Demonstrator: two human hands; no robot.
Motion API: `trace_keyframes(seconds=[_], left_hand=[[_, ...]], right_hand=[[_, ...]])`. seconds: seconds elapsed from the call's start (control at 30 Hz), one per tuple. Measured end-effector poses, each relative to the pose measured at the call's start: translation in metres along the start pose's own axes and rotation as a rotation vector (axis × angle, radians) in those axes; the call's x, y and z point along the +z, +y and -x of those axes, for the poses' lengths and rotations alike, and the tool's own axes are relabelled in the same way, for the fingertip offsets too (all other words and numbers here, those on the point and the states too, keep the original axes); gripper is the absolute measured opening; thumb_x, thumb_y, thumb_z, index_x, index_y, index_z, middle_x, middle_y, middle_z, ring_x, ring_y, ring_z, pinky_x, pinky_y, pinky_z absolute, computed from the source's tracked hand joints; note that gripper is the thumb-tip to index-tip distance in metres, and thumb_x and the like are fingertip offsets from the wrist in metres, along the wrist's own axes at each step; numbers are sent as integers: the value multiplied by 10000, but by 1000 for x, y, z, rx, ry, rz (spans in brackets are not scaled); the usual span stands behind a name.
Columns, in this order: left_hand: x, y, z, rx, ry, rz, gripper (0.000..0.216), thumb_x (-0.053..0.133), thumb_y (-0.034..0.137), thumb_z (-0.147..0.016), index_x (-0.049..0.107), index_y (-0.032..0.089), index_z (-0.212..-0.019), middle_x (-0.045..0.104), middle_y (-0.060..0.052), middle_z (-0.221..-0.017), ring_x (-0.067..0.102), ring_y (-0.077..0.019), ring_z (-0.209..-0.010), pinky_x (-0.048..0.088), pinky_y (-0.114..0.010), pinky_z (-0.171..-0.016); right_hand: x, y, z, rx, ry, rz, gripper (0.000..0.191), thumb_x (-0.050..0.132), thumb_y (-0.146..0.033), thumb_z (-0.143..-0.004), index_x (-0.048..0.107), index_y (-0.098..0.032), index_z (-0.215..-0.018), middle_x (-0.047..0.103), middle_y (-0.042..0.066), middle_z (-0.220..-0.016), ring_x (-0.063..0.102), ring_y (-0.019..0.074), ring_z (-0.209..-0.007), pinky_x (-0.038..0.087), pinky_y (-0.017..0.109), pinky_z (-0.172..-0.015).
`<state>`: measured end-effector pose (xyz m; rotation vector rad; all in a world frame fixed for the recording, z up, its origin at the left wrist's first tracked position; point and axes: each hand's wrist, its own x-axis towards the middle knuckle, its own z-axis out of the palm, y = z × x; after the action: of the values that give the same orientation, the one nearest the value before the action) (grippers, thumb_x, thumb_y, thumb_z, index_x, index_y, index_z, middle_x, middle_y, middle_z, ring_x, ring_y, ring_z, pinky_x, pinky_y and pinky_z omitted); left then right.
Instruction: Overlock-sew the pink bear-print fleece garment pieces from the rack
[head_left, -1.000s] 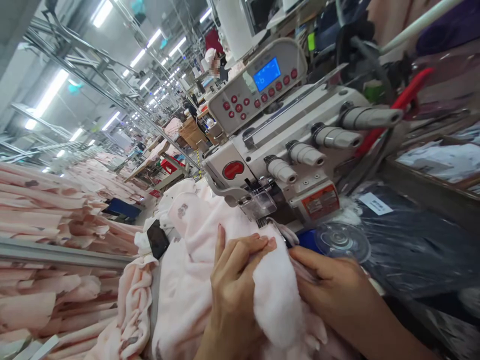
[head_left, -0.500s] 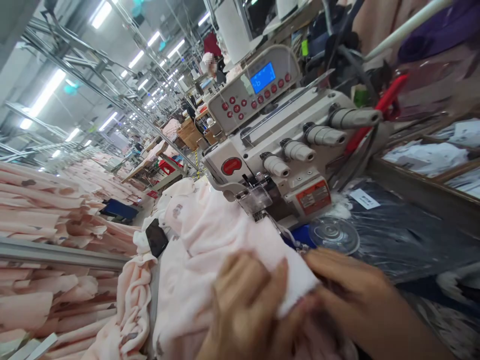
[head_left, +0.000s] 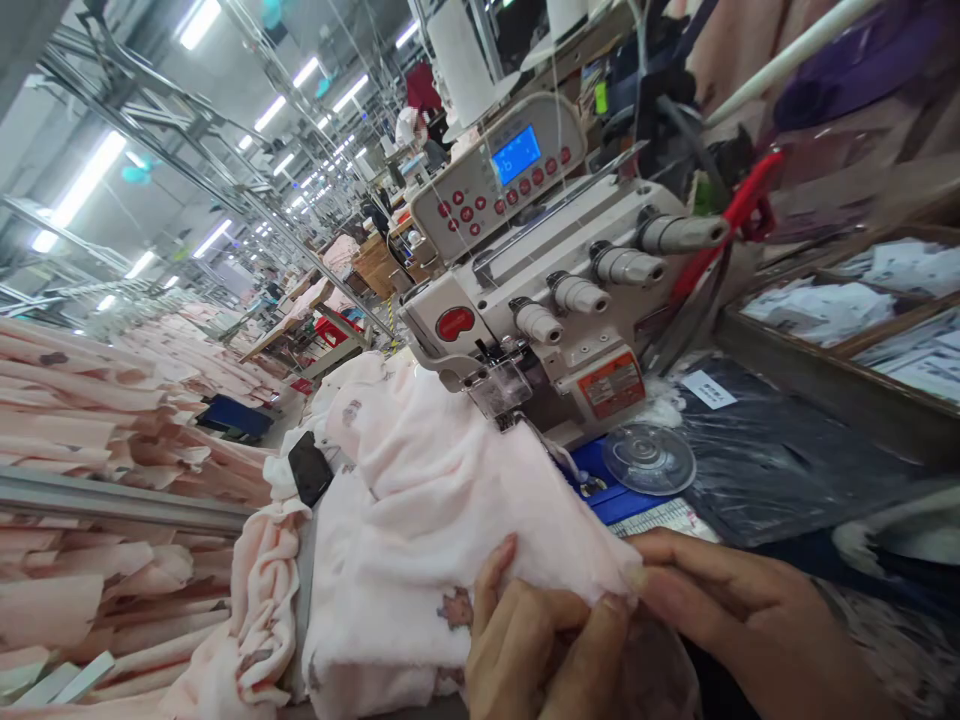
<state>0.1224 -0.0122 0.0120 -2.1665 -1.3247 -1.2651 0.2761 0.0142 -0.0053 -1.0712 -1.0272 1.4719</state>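
A pale pink fleece garment (head_left: pixel 435 500) with small printed figures lies heaped on the table in front of a white sewing machine (head_left: pixel 540 290). My left hand (head_left: pixel 536 640) pinches its near edge from below, thumb and fingers closed on the cloth. My right hand (head_left: pixel 742 610) grips the same edge just to the right, fingertips meeting the left hand's. The far part of the garment reaches under the machine's presser foot (head_left: pixel 501 392).
Stacks of folded pink pieces (head_left: pixel 97 420) fill the left side. A black phone (head_left: pixel 309 467) lies on the cloth. A clear plastic disc (head_left: pixel 649 458) and black plastic sheet (head_left: pixel 780 460) sit right of the machine, with wooden trays of white labels (head_left: pixel 847 310) behind. More workstations recede in the background.
Both hands have drawn back from the presser foot toward me, pulling the garment's edge with them. The cloth now lies stretched out between the machine and my hands.
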Motion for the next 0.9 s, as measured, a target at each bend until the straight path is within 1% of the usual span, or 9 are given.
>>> trace_keyframes(seconds=[0.07,0.13,0.23,0.33,0.43,0.6,0.7,0.8,0.9], left_hand=[[3,-4,3,24,-94,-41,196,740,56,-801,727,227,-895,602,54,-730,580,-73,-648,475,-462,-1156],[4,-13,4,54,-191,-102,189,779,177,-807,688,219,-968,699,-30,-982,664,-200,-1020,367,-550,-1218],[-1,-30,-6,25,-266,-183,320,601,196,-895,589,171,-1214,633,-139,-1343,424,-322,-1430,196,-625,-1255],[-10,-45,-22,-14,-280,-217,602,497,68,-780,558,165,-1371,642,-102,-1315,432,-301,-1377,140,-586,-1273],[-18,-55,-32,12,-261,-205,672,547,92,-681,643,219,-1334,660,-67,-1167,493,-282,-1210,181,-547,-1275],[-16,-64,-37,192,-254,-173,480,569,138,-807,698,243,-1257,629,-81,-1206,501,-260,-1253,188,-567,-1281],[-12,-66,-39,304,-228,-110,271,552,161,-909,712,169,-1127,688,-91,-1267,484,-257,-1369,169,-568,-1294],[-11,-66,-38,314,-257,-75,223,554,175,-941,706,136,-1099,753,-75,-1194,569,-231,-1313,158,-537,-1306],[-11,-62,-36,251,-253,-91,260,568,198,-930,715,147,-1138,760,-47,-1193,586,-240,-1269,162,-525,-1307]], right_hand=[[4,-6,-6,-38,43,50,461,712,-668,-822,796,-215,-847,622,31,-574,666,247,-608,570,254,-502],[9,-10,-12,-62,57,89,487,705,-699,-808,795,-221,-832,617,30,-552,670,248,-584,574,253,-485],[16,-13,-16,-86,69,128,477,705,-700,-810,789,-231,-809,624,29,-542,679,251,-573,580,253,-485],[21,-11,-16,-94,71,142,416,710,-646,-835,779,-240,-782,649,27,-560,685,249,-570,587,257,-512],[19,-5,-18,-92,28,139,325,678,-543,-883,757,-264,-737,694,9,-622,694,217,-587,570,223,-551],[13,10,-37,-210,-109,121,281,564,-408,-991,720,-273,-801,709,-28,-763,667,153,-688,528,145,-627],[20,12,-44,-93,-211,24,281,632,-480,-939,717,-237,-827,693,-7,-785,642,167,-695,523,178,-606],[26,10,-40,14,-114,43,342,713,-518,-839,647,-202,-725,569,-33,-643,532,124,-561,435,167,-492],[28,8,-29,-51,-69,187,399,625,-520,-918,625,-205,-672,564,-39,-567,556,117,-508,429,164,-488]])
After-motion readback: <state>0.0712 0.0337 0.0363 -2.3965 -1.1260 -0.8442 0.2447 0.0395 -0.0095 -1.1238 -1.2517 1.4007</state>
